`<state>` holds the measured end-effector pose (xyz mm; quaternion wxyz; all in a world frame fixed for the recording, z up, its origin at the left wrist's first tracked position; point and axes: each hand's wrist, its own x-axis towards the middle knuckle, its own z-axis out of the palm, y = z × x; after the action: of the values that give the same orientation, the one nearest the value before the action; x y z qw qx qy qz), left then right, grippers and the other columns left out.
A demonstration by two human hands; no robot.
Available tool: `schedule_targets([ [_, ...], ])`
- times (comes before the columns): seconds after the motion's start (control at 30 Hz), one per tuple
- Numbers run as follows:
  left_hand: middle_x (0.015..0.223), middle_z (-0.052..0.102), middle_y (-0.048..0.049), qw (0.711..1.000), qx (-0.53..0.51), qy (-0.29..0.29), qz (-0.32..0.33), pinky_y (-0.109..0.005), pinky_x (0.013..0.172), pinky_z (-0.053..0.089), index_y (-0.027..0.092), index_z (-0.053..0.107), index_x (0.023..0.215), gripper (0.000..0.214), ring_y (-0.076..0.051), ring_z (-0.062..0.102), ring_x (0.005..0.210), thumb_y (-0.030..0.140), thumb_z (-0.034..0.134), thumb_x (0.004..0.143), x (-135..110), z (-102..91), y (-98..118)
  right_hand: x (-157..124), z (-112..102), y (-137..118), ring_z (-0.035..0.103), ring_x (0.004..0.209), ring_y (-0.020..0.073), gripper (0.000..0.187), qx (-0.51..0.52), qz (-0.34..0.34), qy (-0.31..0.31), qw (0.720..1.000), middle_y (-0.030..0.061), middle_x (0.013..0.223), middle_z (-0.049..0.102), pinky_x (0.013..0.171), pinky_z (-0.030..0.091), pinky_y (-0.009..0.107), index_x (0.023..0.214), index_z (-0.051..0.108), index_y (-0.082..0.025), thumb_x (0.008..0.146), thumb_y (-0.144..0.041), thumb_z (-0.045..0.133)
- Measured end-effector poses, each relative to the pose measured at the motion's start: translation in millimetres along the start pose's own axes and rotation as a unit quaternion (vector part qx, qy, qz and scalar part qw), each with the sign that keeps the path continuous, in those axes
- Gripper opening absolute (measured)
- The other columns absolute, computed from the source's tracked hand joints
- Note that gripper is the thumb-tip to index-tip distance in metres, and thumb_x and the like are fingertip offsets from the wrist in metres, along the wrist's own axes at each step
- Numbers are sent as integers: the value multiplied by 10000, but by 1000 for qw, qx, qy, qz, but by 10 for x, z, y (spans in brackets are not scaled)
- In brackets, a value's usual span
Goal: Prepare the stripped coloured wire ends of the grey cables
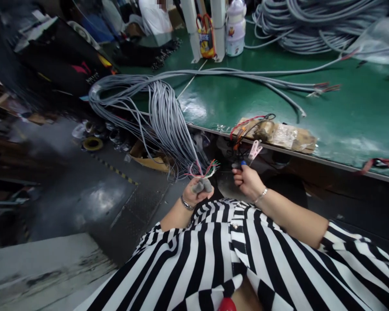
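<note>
My left hand (194, 195), with grey coverings on some fingertips, is closed around the end of a grey cable. Thin red, green and white wires (211, 169) fan out from that end just above my fingers. The cable belongs to a thick bundle of grey cables (167, 106) that hangs over the bench edge. To the right, my right hand (250, 181) is closed on a small dark object with a blue part (243, 163); its kind is hard to make out. Just above that hand is a pink clothespin (255, 149), by the bench edge.
A taped cardboard piece (278, 134) with red and black leads lies at the edge of the green bench (350, 112). Farther back are a large grey cable coil (314, 26), a pale purple bottle (236, 30) and a yellow pouch (206, 41). A cardboard box (149, 160) stands below.
</note>
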<state>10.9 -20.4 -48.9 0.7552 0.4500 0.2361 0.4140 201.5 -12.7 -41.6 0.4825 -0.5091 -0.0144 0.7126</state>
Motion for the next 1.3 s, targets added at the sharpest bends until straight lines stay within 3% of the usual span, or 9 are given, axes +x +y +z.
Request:
schedule_targets([
  [0.13, 380, 439, 64, 999, -1, 46, 21, -264, 470, 405, 133, 624, 647, 388, -62, 389, 278, 493, 695, 772, -118, -50, 126, -27, -72, 29, 196, 363, 18, 332, -93, -69, -144, 983, -43, 558, 507, 339, 124, 164, 723, 491, -182, 830, -467, 623],
  [0.23, 374, 441, 62, 999, -8, 43, 32, -259, 477, 407, 132, 630, 683, 360, -75, 418, 282, 468, 666, 808, -126, -40, 128, -193, -54, 95, 394, 459, 62, 370, -182, -186, -259, 930, -15, 608, 555, 406, 308, 190, 734, 577, -174, 701, -500, 750],
  [0.43, 385, 456, 56, 999, 19, 37, 24, -267, 465, 383, 133, 610, 624, 438, -56, 368, 267, 546, 690, 748, -70, 12, 32, -409, 0, 102, 500, 590, 105, 297, -245, -357, -270, 860, 41, 890, 667, 544, 431, 249, 992, 664, -216, 771, -406, 720],
  [0.6, 329, 449, 33, 995, 84, 32, -41, -292, 497, 392, 147, 605, 590, 536, -91, 410, 312, 670, 713, 627, -53, 20, -21, -461, 92, 64, 510, 574, 96, 348, -205, -315, -271, 886, 27, 894, 664, 521, 437, 236, 998, 631, -233, 709, -358, 781],
  [0.77, 336, 442, 18, 991, 120, 32, -55, -278, 492, 378, 139, 599, 581, 567, -102, 438, 358, 697, 693, 620, -38, 40, -13, -476, 183, 59, 654, 809, 167, 415, -102, -243, -300, 917, 20, 845, 665, 765, 539, 318, 886, 560, -224, 620, -374, 841],
  [0.97, 505, 597, -45, 986, 153, 22, -70, -255, 494, 389, 102, 689, 694, 573, -112, 510, 452, 671, 705, 627, -27, 35, 104, -437, 22, 37, 652, 864, 178, 347, -138, -297, -256, 909, 40, 911, 674, 829, 512, 334, 895, 572, -226, 720, -456, 765],
  [1.03, 608, 645, -63, 977, 201, 16, -61, -248, 524, 416, 97, 708, 744, 522, -112, 541, 501, 612, 722, 663, -16, 49, 147, -430, -118, -42, 639, 817, 172, 327, -230, -343, -239, 879, 42, 874, 674, 777, 499, 314, 916, 581, -222, 802, -516, 666],
  [1.13, 688, 660, -62, 940, 341, 0, -11, -244, 589, 443, 119, 725, 794, 372, -124, 574, 598, 489, 699, 763, 25, 129, 202, -460, -380, -236, 610, 733, 169, 373, -420, -389, -246, 782, 49, 815, 674, 701, 461, 300, 911, 592, -206, 920, -553, 454],
  [1.3, 717, 653, -51, 808, 574, -37, 125, -258, 658, 443, 178, 732, 902, 221, -142, 584, 669, 347, 592, 875, 109, 332, 227, -672, -768, -522, 570, 675, 181, 411, -588, -433, -101, 675, 68, 744, 633, 643, 414, 307, 743, 576, -192, 970, -445, 345],
])
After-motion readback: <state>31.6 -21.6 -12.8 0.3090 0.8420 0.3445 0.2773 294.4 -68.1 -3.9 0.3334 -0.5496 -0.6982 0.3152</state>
